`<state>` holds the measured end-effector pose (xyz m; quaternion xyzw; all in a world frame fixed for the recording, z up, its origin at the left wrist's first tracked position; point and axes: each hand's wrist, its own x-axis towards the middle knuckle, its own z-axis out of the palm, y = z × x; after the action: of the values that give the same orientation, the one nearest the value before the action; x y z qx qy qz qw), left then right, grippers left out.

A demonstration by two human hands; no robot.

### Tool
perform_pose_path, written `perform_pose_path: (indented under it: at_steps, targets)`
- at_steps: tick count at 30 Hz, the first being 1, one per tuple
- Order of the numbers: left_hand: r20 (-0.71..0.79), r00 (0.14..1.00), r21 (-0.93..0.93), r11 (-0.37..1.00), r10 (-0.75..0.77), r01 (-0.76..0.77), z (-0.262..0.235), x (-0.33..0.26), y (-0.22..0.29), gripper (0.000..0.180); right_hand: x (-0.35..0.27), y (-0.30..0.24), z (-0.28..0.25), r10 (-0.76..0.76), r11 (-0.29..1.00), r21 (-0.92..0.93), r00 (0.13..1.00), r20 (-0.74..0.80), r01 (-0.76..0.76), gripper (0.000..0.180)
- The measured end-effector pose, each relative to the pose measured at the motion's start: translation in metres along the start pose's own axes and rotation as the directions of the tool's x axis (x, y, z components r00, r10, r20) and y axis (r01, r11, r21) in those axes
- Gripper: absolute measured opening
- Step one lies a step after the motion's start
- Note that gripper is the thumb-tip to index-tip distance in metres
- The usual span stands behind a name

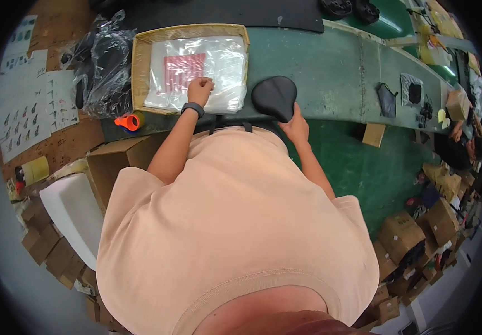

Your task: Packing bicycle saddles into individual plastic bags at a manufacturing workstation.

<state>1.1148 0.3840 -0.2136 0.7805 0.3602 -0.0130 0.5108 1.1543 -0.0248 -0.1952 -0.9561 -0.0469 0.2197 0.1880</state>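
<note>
A black bicycle saddle (274, 96) rests at the near edge of the green workbench, its narrow nose toward me. My right hand (295, 125) grips it by that nose. To its left, a shallow cardboard box (135, 72) holds a stack of clear plastic bags (227, 67) with a red printed patch (177, 70) on top. My left hand (200, 89), with a dark band on the wrist, is over the stack. Its fingers are curled together and appear to pinch the top bag; the fingertips are partly hidden.
Plastic-wrapped black items (110, 61) lie left of the box, near an orange tape dispenser (129, 121). Below stands an open carton (121, 159). Black pouches (387, 99) lie along the bench at right. Another person's hand (456, 129) shows at far right. Cartons (400, 237) are piled behind me.
</note>
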Motion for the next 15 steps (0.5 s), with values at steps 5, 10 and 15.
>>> perform_pose_path:
  at_steps: [5,10,15]
  targets:
    - [0.171,0.976,-0.503,0.840,-0.134,0.204,-0.023,-0.041,0.038,0.024,-0.028,-0.007,-0.062,-0.176,0.362,0.723,0.719,0.672,-0.588,0.090]
    - [0.251,0.961,-0.373,0.928,0.112,-0.010,-0.049,-0.080,0.063,0.030,-0.043,-0.111,-0.070,-0.348,0.291,0.930,0.880,0.323,-0.227,0.066]
    - [0.600,0.783,-0.423,0.895,0.162,0.140,-0.063,-0.090,0.056,0.021,-0.030,-0.188,-0.058,-0.500,0.111,0.836,0.697,0.514,-0.538,0.062]
